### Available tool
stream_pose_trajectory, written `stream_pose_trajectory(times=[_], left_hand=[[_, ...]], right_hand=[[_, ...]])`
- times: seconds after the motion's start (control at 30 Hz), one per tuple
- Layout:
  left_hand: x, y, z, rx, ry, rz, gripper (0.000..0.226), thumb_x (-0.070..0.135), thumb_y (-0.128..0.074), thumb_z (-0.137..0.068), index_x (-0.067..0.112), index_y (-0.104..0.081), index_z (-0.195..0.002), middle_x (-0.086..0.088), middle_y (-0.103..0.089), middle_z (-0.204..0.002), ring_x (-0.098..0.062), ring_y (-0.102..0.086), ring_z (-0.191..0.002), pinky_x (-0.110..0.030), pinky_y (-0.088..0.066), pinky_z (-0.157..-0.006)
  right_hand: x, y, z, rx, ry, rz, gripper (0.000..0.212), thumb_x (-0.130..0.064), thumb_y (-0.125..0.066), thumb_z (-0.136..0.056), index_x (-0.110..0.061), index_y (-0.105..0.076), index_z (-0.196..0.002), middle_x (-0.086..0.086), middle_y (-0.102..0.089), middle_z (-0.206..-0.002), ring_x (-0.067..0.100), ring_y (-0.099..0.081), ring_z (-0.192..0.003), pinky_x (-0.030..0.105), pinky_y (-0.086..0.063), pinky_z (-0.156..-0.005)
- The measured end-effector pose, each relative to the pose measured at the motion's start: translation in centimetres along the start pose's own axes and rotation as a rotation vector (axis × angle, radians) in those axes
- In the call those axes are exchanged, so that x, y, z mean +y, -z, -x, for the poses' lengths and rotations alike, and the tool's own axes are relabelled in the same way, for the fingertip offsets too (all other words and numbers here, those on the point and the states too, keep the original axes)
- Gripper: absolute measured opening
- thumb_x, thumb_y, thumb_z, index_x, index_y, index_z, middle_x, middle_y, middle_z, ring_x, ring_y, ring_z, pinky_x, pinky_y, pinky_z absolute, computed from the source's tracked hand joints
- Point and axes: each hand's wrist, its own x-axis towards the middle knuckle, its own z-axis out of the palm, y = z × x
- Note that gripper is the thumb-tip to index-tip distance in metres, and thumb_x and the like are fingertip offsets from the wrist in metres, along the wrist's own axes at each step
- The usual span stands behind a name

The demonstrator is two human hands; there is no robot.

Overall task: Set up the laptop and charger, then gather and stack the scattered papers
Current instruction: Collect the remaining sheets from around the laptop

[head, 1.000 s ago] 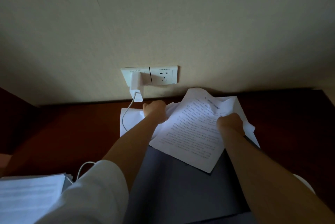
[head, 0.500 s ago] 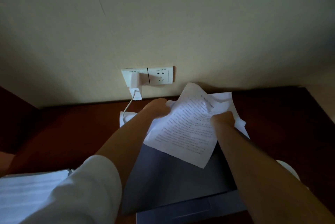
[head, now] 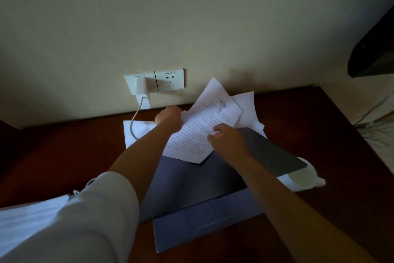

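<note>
My left hand (head: 169, 118) grips the left edge of a printed sheet (head: 202, 126) lifted off the desk. My right hand (head: 226, 137) rests on the sheet's lower right part, fingers curled on it. More white papers (head: 248, 107) lie behind it, and another sheet (head: 138, 132) lies flat to the left. A closed grey laptop (head: 213, 179) lies under my arms on the dark red desk (head: 64, 156). The white charger (head: 141, 92) is plugged into the wall socket (head: 168, 80), its cable (head: 133, 126) running down over the left sheet.
A pile of papers (head: 25, 215) lies at the desk's near left edge. A blue-grey folder (head: 202, 224) sticks out from under the laptop. A white object (head: 304, 179) sits at the laptop's right. A dark object (head: 375, 49) hangs at the upper right, with bedding (head: 381, 130) below it.
The view swung left and tilted. My right hand slid from the sheet's right edge toward its lower middle, and the sheet rose and tilted toward the wall. The left hand kept its grip.
</note>
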Motion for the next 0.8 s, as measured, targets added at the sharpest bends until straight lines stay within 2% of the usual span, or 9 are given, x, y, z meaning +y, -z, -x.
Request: stream_pose_trajectory(times=[0.1,0.23,0.3,0.37,0.47,0.57,0.67,0.7,0.8], left_hand=[[0.3,0.0,1.1,0.014,-0.037,-0.002,0.016,0.02,-0.059,-0.09,0.014,-0.063,-0.105,-0.002,-0.062,-0.092,-0.022,-0.062,-0.086,-0.031,-0.049,-0.067],[0.1,0.2,2.3,0.021,-0.115,-0.009,0.021,0.02,-0.058,-0.09,0.015,-0.063,-0.11,-0.004,-0.065,-0.099,-0.023,-0.063,-0.09,-0.031,-0.05,-0.069],[0.0,0.2,2.6,0.02,-0.146,-0.017,0.025,0.021,-0.058,-0.091,0.015,-0.063,-0.114,-0.005,-0.065,-0.106,-0.024,-0.063,-0.096,-0.031,-0.049,-0.071],[0.1,0.3,2.8,0.029,-0.16,-0.032,0.027,0.021,-0.057,-0.092,0.016,-0.062,-0.118,-0.005,-0.064,-0.11,-0.024,-0.062,-0.099,-0.03,-0.047,-0.07],[0.3,0.5,3.0,0.076,-0.125,-0.051,0.022,0.019,-0.054,-0.093,0.019,-0.064,-0.112,-0.003,-0.064,-0.103,-0.024,-0.062,-0.094,-0.029,-0.046,-0.069],[0.1,0.6,2.9,0.124,-0.085,-0.077,0.02,0.018,-0.052,-0.093,0.02,-0.064,-0.108,-0.003,-0.065,-0.1,-0.024,-0.063,-0.093,-0.028,-0.044,-0.068],[0.0,0.4,2.8,0.163,-0.077,-0.082,0.018,0.019,-0.051,-0.093,0.022,-0.066,-0.103,-0.002,-0.066,-0.096,-0.024,-0.063,-0.089,-0.028,-0.043,-0.065],[0.0,0.3,2.8,0.17,-0.07,-0.075,0.017,0.019,-0.051,-0.093,0.022,-0.066,-0.101,-0.001,-0.066,-0.095,-0.023,-0.063,-0.088,-0.028,-0.043,-0.064],[0.2,0.0,2.3,0.174,-0.032,-0.057,0.016,0.017,-0.051,-0.093,0.021,-0.066,-0.096,-0.001,-0.065,-0.089,-0.022,-0.061,-0.082,-0.028,-0.042,-0.062]], right_hand=[[-0.6,-0.5,3.6,-0.159,0.206,0.117,0.045,-0.04,-0.052,-0.093,-0.017,-0.049,-0.131,0.003,-0.055,-0.131,0.021,-0.052,-0.12,0.034,-0.042,-0.099],[-1.8,-0.1,5.9,-0.691,0.371,0.297,0.082,-0.053,-0.069,-0.078,-0.018,-0.035,-0.145,0.0,-0.039,-0.147,0.02,-0.038,-0.134,0.035,-0.035,-0.108],[-1.8,-0.2,6.1,-0.817,0.441,0.477,0.096,-0.047,-0.076,-0.074,-0.019,-0.024,-0.149,0.0,-0.026,-0.154,0.021,-0.027,-0.14,0.039,-0.03,-0.112],[-1.8,-0.6,6.0,-0.82,0.512,0.656,0.097,-0.034,-0.077,-0.077,-0.019,-0.017,-0.151,0.003,-0.015,-0.157,0.026,-0.022,-0.142,0.044,-0.03,-0.112],[-1.7,-1.0,5.3,-0.811,0.504,0.678,0.092,-0.016,-0.073,-0.078,-0.021,-0.018,-0.151,0.007,-0.02,-0.154,0.034,-0.037,-0.132,0.051,-0.041,-0.103],[-1.9,-0.4,4.1,-0.865,0.43,0.584,0.088,-0.033,-0.076,-0.077,-0.021,-0.026,-0.148,0.003,-0.027,-0.154,0.026,-0.033,-0.137,0.045,-0.032,-0.11],[-1.6,-0.1,1.0,-0.835,0.323,0.531,0.052,-0.056,-0.062,-0.08,-0.02,-0.057,-0.118,0.002,-0.051,-0.13,0.022,-0.046,-0.122,0.04,-0.034,-0.106],[-0.9,-0.3,-0.5,-0.8,0.3,0.571,0.04,-0.052,-0.059,-0.084,-0.019,-0.06,-0.106,0.003,-0.055,-0.12,0.023,-0.05,-0.115,0.04,-0.037,-0.102],[1.6,-1.0,-5.0,-0.631,0.185,0.61,0.022,-0.027,-0.053,-0.088,-0.01,-0.062,-0.097,0.008,-0.059,-0.107,0.025,-0.057,-0.1,0.039,-0.045,-0.095]])
